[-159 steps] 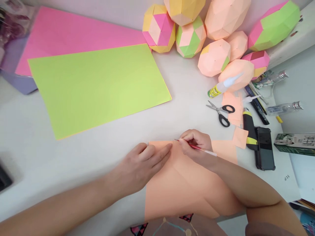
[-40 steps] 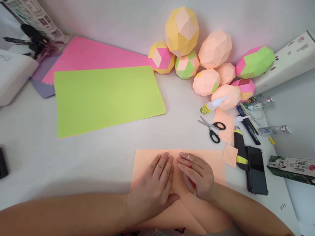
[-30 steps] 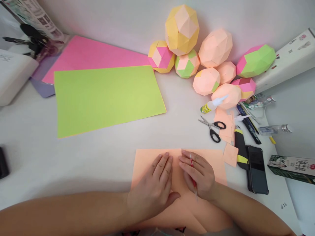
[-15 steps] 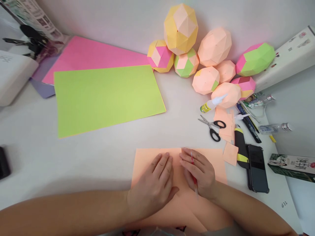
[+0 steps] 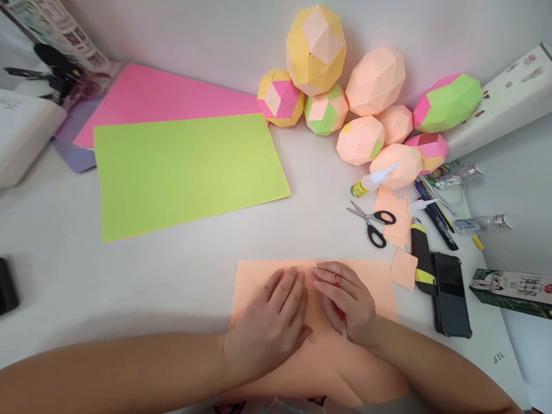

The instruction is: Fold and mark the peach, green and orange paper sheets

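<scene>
A large sheet of peach paper (image 5: 250, 282) lies in front of me at the near side of the table. My left hand (image 5: 272, 326) rests flat on it, fingers stretched out and pointing away from me. Close to its right, my right hand (image 5: 354, 306) holds a thin red pen-like tool (image 5: 341, 314) between its fingers, with a pale clear end toward me. The right fingertips touch the paper near its far edge. Whether the tool is a pen or a blade, I cannot tell.
Green card (image 5: 190, 178) and pink card (image 5: 172, 95) lie at the back left. Several faceted paper shapes (image 5: 317, 52) stand along the wall. To the right are scissors (image 5: 374, 221), a glue bottle (image 5: 366, 185), peach scraps (image 5: 404, 269), a black-and-yellow cutter (image 5: 422, 259) and a phone (image 5: 451, 296).
My right fingertips have slid very slightly left along the paper's far edge. The left hand has barely moved and still lies on the sheet.
</scene>
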`<state>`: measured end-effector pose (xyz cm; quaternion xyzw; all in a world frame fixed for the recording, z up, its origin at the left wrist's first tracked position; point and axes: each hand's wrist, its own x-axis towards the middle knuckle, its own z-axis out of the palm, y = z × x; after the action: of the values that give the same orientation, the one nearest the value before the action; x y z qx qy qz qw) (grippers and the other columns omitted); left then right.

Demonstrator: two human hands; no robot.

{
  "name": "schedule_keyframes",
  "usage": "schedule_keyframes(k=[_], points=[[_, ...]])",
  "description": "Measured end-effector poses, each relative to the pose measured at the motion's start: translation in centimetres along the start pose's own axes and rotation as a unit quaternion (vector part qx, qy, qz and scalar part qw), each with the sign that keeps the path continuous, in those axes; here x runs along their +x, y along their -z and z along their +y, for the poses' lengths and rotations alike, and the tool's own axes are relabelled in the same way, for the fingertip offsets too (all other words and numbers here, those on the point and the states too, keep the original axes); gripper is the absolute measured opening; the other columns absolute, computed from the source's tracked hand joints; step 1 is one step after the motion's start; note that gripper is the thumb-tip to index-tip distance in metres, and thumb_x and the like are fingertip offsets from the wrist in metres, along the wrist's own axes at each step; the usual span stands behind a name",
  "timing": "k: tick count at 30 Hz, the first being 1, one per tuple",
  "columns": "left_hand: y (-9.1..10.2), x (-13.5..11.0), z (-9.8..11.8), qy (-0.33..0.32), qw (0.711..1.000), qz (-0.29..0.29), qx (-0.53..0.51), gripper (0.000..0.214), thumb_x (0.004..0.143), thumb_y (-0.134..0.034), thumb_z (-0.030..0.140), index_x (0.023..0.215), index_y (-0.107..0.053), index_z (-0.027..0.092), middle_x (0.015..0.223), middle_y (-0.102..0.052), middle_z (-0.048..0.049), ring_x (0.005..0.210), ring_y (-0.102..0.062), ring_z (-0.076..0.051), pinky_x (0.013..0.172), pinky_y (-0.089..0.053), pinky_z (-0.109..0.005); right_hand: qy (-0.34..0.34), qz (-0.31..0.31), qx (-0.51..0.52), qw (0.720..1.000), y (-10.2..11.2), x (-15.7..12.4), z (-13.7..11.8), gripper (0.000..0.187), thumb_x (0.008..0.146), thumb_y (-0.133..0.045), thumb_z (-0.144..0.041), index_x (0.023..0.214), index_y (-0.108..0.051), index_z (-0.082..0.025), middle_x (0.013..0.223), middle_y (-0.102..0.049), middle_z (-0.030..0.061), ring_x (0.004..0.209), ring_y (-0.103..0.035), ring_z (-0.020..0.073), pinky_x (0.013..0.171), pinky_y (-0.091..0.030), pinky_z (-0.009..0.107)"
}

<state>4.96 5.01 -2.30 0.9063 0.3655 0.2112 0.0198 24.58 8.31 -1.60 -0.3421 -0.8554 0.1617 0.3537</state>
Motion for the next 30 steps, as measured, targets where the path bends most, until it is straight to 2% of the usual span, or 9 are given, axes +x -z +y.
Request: schedule_keyframes(k=[11,16,20,30], points=[[0.08,0.05,0.00,-0.001,1.000,0.005,-0.003,0.039,0.088,-0.055,0.031,0.108,-0.064,-0.002,0.117,-0.064,-0.0232,0.114,-0.057,-0.039,0.097,-0.047,-0.053,0.005,-0.011,0.010,1.000,0.10,0.08,0.01,0.040,0.079,-0.054,0.003,0.115,-0.057,-0.016,0.103,-0.070,0.0135,0.100,-0.063,0.0253,0.078,-0.060,0.045],[0.16,0.05,0.01,-0.001,1.000,0.010,0.004,0.037,0.089,-0.053,0.029,0.106,-0.064,-0.001,0.115,-0.065,-0.0228,0.113,-0.058,-0.037,0.097,-0.048,-0.052,0.009,-0.007,0.022,1.000,0.00,-0.12,0.11,0.041,0.077,-0.055,0.005,0.115,-0.057,-0.013,0.103,-0.069,0.0159,0.102,-0.062,0.0263,0.078,-0.059,0.045],[0.19,0.13,0.00,-0.001,1.000,0.012,0.006,0.036,0.089,-0.052,0.029,0.105,-0.065,-0.001,0.114,-0.065,-0.0229,0.112,-0.058,-0.037,0.096,-0.049,-0.052,0.002,-0.011,0.019,1.000,-0.03,-0.14,0.09,0.040,0.080,-0.054,0.003,0.115,-0.057,-0.015,0.104,-0.069,0.0139,0.101,-0.062,0.0251,0.078,-0.059,0.045],[0.16,-0.01,0.07,-0.001,1.000,0.006,-0.004,0.038,0.088,-0.056,0.030,0.108,-0.063,-0.002,0.116,-0.063,-0.0248,0.116,-0.056,-0.037,0.100,-0.043,-0.053,-0.005,-0.018,0.019,1.000,0.07,-0.05,0.00,0.036,0.082,-0.053,0.000,0.114,-0.058,-0.016,0.103,-0.070,0.0135,0.100,-0.063,0.0249,0.077,-0.059,0.043]])
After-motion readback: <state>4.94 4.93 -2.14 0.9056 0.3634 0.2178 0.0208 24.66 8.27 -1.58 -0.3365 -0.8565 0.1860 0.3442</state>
